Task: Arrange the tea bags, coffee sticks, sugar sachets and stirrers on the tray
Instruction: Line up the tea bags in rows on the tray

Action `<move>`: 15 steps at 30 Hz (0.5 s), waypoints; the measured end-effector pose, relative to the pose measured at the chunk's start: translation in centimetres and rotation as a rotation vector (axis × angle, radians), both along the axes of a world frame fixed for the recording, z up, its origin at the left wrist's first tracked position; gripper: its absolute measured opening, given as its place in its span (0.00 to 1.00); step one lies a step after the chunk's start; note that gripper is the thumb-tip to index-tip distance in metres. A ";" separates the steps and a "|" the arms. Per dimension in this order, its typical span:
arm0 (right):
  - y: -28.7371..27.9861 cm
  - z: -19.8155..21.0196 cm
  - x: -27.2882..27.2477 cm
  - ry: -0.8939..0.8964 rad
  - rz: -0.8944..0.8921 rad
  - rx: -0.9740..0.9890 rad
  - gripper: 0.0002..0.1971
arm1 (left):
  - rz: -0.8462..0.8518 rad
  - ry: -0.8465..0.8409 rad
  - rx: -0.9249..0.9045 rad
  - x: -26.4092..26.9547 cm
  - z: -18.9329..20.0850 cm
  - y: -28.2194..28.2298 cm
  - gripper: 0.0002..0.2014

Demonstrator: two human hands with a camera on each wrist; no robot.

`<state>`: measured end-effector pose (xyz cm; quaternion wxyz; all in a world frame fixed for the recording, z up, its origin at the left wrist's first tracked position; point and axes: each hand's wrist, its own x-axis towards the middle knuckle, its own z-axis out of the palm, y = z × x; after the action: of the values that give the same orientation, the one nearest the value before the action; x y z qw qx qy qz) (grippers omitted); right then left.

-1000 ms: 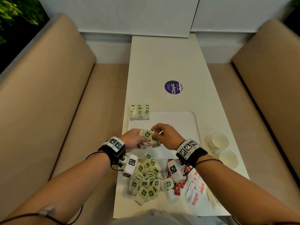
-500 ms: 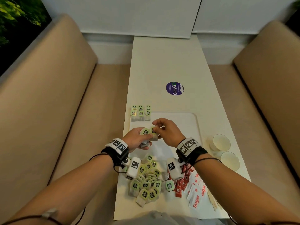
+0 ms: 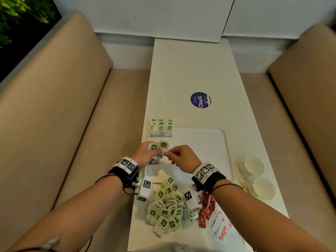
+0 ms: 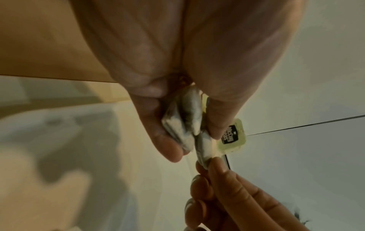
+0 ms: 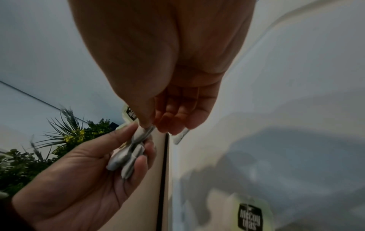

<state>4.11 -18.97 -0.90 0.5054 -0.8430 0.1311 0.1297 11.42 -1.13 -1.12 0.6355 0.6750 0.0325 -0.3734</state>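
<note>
My left hand (image 3: 145,155) holds a small stack of green-tagged tea bags (image 4: 181,118) over the near left part of the white tray (image 3: 209,142). My right hand (image 3: 179,154) pinches the end of one tea bag (image 3: 164,146) beside that stack, its green tag (image 4: 232,136) sticking up. Rows of tea bags (image 3: 161,127) lie at the tray's far left corner. A loose heap of tea bags (image 3: 166,206) sits on the table near me, with red coffee sticks (image 3: 205,210) and white sugar sachets (image 3: 221,230) to its right. Both wrist views show the two hands meeting on the bags.
Two paper cups (image 3: 253,165) (image 3: 262,187) stand right of the tray. A purple round sticker (image 3: 200,100) marks the table (image 3: 190,70) farther back. Beige bench seats run along both sides of the narrow table.
Both hands have drifted left and slightly away from me over the tray. The right hand has shifted its pinch on the tea bag beside the left hand's stack.
</note>
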 end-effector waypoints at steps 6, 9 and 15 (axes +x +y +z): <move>1.1 -1.2 1.8 0.031 0.015 -0.029 0.10 | 0.049 0.051 0.002 0.6 -1.0 0.8 0.06; 1.5 -1.8 2.7 0.052 0.031 -0.057 0.12 | 0.072 0.072 0.019 0.8 -1.5 1.2 0.03; 2.1 -3.1 4.6 0.095 0.005 -0.057 0.11 | 0.180 0.134 0.023 2.0 -3.0 1.7 0.03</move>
<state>8.72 -16.89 -4.01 0.4741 -0.8502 0.1567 0.1669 13.40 0.57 -4.09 0.6551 0.6501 0.1399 -0.3587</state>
